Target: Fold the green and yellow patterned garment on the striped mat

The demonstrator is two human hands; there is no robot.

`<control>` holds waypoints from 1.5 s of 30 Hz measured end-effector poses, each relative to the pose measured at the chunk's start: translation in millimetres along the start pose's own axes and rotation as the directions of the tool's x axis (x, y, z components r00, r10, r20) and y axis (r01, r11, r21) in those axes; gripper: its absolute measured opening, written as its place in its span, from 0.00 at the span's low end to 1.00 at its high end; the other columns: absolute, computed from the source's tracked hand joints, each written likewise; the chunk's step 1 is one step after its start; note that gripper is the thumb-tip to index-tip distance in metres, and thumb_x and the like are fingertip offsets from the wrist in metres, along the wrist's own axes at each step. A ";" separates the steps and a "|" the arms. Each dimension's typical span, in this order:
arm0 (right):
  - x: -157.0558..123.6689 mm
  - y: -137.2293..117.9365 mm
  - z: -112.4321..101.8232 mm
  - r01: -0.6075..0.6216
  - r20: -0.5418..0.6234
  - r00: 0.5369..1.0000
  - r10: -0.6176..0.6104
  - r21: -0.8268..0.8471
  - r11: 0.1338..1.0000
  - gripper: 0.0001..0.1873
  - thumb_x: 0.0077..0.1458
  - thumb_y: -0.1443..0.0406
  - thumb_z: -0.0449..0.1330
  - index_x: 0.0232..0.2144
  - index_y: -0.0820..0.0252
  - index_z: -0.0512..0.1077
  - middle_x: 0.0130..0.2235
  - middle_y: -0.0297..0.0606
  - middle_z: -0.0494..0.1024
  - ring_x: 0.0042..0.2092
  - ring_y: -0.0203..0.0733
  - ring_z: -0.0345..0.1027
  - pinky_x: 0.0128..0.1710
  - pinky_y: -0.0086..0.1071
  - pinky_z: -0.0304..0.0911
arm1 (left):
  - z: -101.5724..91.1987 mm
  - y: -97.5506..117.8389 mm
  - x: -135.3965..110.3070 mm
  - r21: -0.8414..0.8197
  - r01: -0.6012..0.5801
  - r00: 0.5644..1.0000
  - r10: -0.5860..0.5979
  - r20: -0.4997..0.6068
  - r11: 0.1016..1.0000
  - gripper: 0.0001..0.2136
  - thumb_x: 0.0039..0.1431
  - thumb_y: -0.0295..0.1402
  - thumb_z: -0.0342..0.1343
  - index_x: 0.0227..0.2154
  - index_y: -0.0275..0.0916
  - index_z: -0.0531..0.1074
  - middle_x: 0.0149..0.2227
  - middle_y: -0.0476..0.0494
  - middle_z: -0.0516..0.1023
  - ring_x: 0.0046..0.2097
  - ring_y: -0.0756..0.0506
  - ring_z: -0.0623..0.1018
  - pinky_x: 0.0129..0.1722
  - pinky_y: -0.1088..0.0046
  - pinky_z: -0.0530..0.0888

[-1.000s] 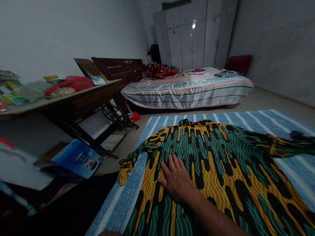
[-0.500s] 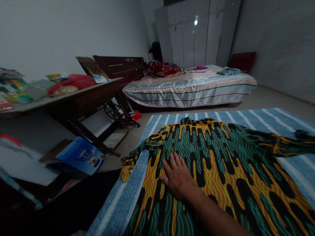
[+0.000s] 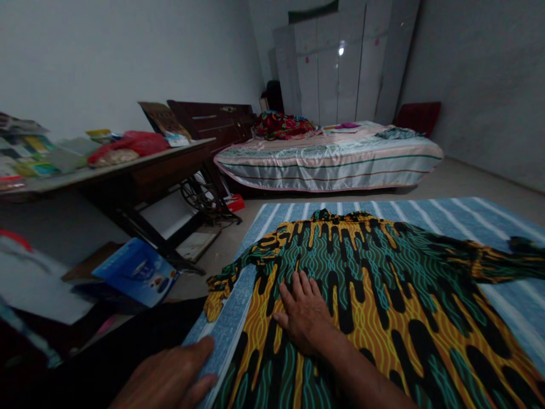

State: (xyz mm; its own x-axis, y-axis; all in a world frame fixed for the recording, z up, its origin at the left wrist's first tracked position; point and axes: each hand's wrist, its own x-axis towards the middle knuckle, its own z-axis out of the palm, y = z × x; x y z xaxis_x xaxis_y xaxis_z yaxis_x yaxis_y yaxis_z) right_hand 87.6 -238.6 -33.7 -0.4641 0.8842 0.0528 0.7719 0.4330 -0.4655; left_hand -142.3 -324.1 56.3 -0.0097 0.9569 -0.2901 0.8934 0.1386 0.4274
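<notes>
A long-sleeved shirt [image 3: 357,272], patterned in green, orange and black, lies spread flat with its collar away from me. Under it is a blue striped cloth [image 3: 426,213]. My right hand [image 3: 304,315] rests palm down on the left part of the shirt, fingers slightly spread. At the lower left, my left hand [image 3: 170,369] is just above or on the cloth's left border, beside the shirt's left edge. Its thumb and forefinger are apart with nothing visible between them; the other fingers are mostly hidden. The shirt's left sleeve [image 3: 232,275] bends downward, while its right sleeve [image 3: 489,255] stretches outward.
Left of the cloth, a table [image 3: 170,153] with a treadle base carries bags and small items. A blue box [image 3: 138,272] lies below it. Beyond the cloth stands a bed [image 3: 332,162] with a red floral bundle [image 3: 283,125]. A pale wardrobe [image 3: 327,74] is behind.
My left hand has come into view from the lower left, near the shirt's edge. My right hand stays flat on the shirt. The view has tilted up slightly.
</notes>
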 end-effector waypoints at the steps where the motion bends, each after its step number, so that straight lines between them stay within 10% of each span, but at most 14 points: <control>1: -0.2 0.1 -0.3 0.003 0.009 1.000 -0.003 0.008 1.000 0.37 0.60 0.45 0.38 0.62 0.61 0.54 0.65 0.55 0.44 0.66 0.59 0.29 0.62 0.52 0.32 | 2.8 17.1 16.9 0.051 -0.073 0.997 0.073 -0.004 0.996 0.08 0.50 0.37 0.60 0.34 0.42 0.74 0.35 0.45 0.76 0.40 0.40 0.76 0.44 0.62 0.71; 7: 1.3 1.1 1.4 0.023 0.031 0.999 -0.024 0.042 0.999 0.39 0.59 0.44 0.41 0.64 0.63 0.50 0.66 0.52 0.42 0.66 0.58 0.28 0.63 0.53 0.31 | 49.5 107.1 136.2 0.084 -0.566 0.814 0.572 -0.102 0.820 0.16 0.58 0.31 0.43 0.46 0.38 0.71 0.54 0.39 0.70 0.56 0.44 0.68 0.57 0.66 0.63; 12: 1.5 -2.1 -2.6 0.003 0.010 1.000 -0.003 0.052 0.999 0.39 0.57 0.44 0.44 0.64 0.57 0.51 0.67 0.47 0.41 0.66 0.57 0.27 0.63 0.53 0.32 | 76.7 96.5 198.8 0.180 -0.527 0.840 0.542 -0.039 0.830 0.21 0.61 0.36 0.43 0.54 0.32 0.64 0.62 0.32 0.60 0.63 0.40 0.58 0.62 0.55 0.52; 24: 1.2 -2.9 -8.6 -0.001 0.040 0.999 -0.003 0.095 0.996 0.39 0.58 0.44 0.43 0.64 0.61 0.50 0.66 0.53 0.40 0.66 0.57 0.27 0.63 0.53 0.32 | 74.5 78.8 222.7 0.422 -0.453 0.864 0.503 -0.008 0.785 0.24 0.65 0.42 0.38 0.60 0.37 0.57 0.65 0.38 0.54 0.65 0.44 0.52 0.63 0.57 0.49; 32: 1.4 -2.7 -9.9 -0.006 0.042 0.999 0.002 0.094 0.996 0.40 0.58 0.43 0.41 0.63 0.62 0.50 0.66 0.54 0.40 0.66 0.57 0.26 0.63 0.53 0.31 | 83.6 102.9 250.9 0.491 -0.229 0.917 0.355 -0.180 0.840 0.26 0.63 0.48 0.39 0.57 0.36 0.60 0.63 0.33 0.57 0.64 0.37 0.55 0.60 0.50 0.52; 37: 3.5 -2.6 -6.9 0.000 0.032 0.999 -0.003 0.088 0.996 0.39 0.59 0.44 0.41 0.63 0.63 0.51 0.66 0.53 0.39 0.66 0.58 0.25 0.63 0.54 0.32 | 96.2 119.3 266.6 0.496 -0.347 0.828 0.508 -0.237 0.796 0.19 0.64 0.42 0.41 0.52 0.39 0.64 0.62 0.38 0.60 0.63 0.42 0.58 0.61 0.58 0.53; 45: 3.7 -4.6 -12.7 -0.016 0.073 0.997 0.008 0.103 0.995 0.38 0.59 0.45 0.42 0.63 0.63 0.50 0.65 0.55 0.40 0.65 0.58 0.25 0.63 0.54 0.30 | 89.1 133.8 289.4 0.448 -0.198 0.906 0.337 -0.256 0.872 0.21 0.63 0.45 0.41 0.51 0.36 0.63 0.60 0.33 0.61 0.62 0.39 0.58 0.58 0.56 0.57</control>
State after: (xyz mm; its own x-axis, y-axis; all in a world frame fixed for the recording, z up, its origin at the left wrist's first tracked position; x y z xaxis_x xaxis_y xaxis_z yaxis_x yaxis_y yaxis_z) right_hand 87.9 -235.2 -20.2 -0.4880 0.8727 -0.0157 0.7304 0.3984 -0.5548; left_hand 14.5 -51.3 -46.9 0.1772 0.9790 0.1003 0.9821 -0.1825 0.0461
